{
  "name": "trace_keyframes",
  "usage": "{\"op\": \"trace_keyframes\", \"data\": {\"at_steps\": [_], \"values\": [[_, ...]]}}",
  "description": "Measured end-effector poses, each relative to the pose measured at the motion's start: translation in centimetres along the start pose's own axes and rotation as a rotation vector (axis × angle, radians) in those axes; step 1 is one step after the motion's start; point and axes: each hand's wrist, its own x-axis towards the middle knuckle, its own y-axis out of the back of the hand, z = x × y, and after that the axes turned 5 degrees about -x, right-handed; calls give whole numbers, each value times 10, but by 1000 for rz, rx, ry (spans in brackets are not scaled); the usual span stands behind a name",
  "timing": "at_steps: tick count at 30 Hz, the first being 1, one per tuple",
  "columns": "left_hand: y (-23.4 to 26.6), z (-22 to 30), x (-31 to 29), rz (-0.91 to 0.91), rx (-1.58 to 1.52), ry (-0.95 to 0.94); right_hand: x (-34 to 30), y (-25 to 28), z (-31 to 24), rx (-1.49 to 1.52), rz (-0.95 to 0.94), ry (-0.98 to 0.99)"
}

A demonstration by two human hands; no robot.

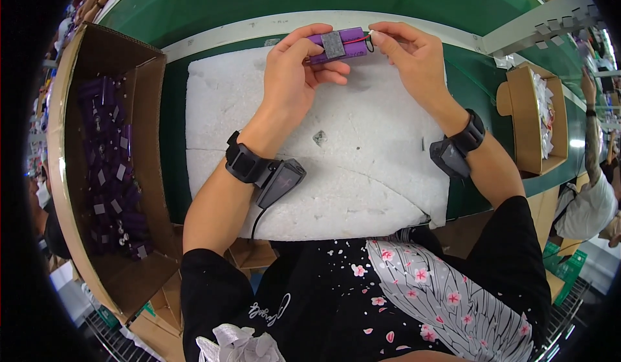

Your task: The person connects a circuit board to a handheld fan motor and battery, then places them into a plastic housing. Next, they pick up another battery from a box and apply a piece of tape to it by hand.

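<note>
A purple battery pack (353, 43) with a grey strip of tape round its middle is held over the far edge of a white foam board (362, 148). My left hand (299, 61) grips its left end between thumb and fingers. From the pack's right end run a red and a black wire. They lead to a small white connector (372, 33), pinched between the thumb and forefinger of my right hand (411, 54). The connector is partly covered by those fingertips. Each wrist wears a black strapped device.
On the left stands a deep cardboard box (145, 103) with many purple battery packs (110, 168) inside. At the right, a smaller open carton (532, 161) holds white pieces with wires. A pale ledge crosses behind the board, and a metal bracket (543, 29) rises at the far right.
</note>
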Motion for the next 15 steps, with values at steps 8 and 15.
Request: {"op": "trace_keyframes", "data": {"at_steps": [8, 15], "values": [[1, -1, 1, -12, 5, 8, 1, 0, 6, -30, 14, 98], [0, -1, 0, -19, 11, 10, 2, 3, 10, -67, -59, 146]]}}
